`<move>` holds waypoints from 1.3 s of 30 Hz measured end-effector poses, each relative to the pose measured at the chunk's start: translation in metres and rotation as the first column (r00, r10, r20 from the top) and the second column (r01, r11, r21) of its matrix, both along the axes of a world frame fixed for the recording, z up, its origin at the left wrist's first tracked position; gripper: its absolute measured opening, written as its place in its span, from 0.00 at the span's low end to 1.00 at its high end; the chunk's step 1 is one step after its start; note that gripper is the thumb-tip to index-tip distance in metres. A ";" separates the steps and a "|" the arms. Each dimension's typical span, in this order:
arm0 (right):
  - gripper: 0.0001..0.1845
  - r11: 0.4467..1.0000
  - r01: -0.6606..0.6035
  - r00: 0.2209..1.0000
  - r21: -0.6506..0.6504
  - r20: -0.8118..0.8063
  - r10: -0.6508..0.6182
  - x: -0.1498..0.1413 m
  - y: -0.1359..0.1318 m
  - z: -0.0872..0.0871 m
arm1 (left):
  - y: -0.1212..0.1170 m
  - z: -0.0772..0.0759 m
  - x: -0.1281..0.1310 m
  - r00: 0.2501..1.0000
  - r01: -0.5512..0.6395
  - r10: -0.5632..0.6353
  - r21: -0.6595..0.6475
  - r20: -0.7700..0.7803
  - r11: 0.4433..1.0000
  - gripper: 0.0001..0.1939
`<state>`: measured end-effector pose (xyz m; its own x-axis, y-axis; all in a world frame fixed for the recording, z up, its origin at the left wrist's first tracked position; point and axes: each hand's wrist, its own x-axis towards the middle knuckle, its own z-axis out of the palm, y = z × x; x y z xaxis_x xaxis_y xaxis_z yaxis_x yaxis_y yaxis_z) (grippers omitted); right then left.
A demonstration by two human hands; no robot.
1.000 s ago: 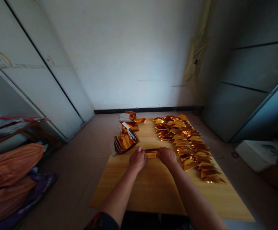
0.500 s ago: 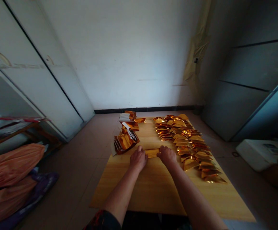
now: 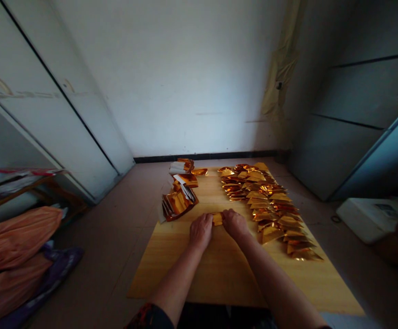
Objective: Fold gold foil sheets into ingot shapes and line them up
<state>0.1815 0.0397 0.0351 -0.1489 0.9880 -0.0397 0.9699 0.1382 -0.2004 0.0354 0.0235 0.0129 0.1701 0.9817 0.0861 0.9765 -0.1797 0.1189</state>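
Observation:
A small strip of gold foil paper point(image 3: 217, 219) spans the gap between my hands, just over the middle of the wooden board point(image 3: 219, 269). My left hand point(image 3: 201, 230) is closed on its left end, fingers bent over the edge. At the other end, my right hand point(image 3: 235, 224) pinches the same paper. My fingers hide both ends of it. To the right of my right hand lie rows of folded gold paper pieces point(image 3: 270, 205), overlapping one another. Beyond my left hand sits a fanned stack of gold foil sheets point(image 3: 180, 204) with pale undersides.
Another bundle of foil sheets point(image 3: 182, 167) lies at the board's far left, beside a single folded piece point(image 3: 199, 172). Orange cloth point(image 3: 20, 242) is piled at the left. A white box point(image 3: 370, 219) stands on the floor at the right. The wall rises behind.
My hands have come closer together, so less of the gold foil paper shows between them. The stacks and folded pieces stay in place; the view has shifted slightly.

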 end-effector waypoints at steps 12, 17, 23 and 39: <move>0.12 0.984 0.118 0.992 -0.132 -0.035 -0.124 -0.006 0.003 0.008 | 0.000 0.009 0.004 0.996 -0.061 0.066 -0.070 0.064 0.996 0.09; 0.16 0.977 0.152 0.987 -0.149 -0.036 -0.158 -0.009 -0.001 0.015 | -0.001 0.011 0.006 0.995 -0.074 0.079 -0.091 0.054 0.993 0.10; 0.10 0.981 0.128 0.978 -0.147 -0.145 -0.150 0.000 0.004 0.008 | 0.000 0.013 0.006 0.995 -0.079 0.085 -0.104 0.060 0.991 0.09; 0.14 0.993 0.071 0.944 -0.095 -0.315 -0.098 0.026 0.017 -0.016 | 0.001 0.011 -0.013 0.988 0.046 -0.022 -0.154 0.153 0.987 0.12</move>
<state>0.2077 0.0567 0.0188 -0.0830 0.9930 -0.0844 0.8609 0.0288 -0.5080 0.0224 0.0250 0.0241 0.2007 0.9788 -0.0409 0.9390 -0.1803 0.2930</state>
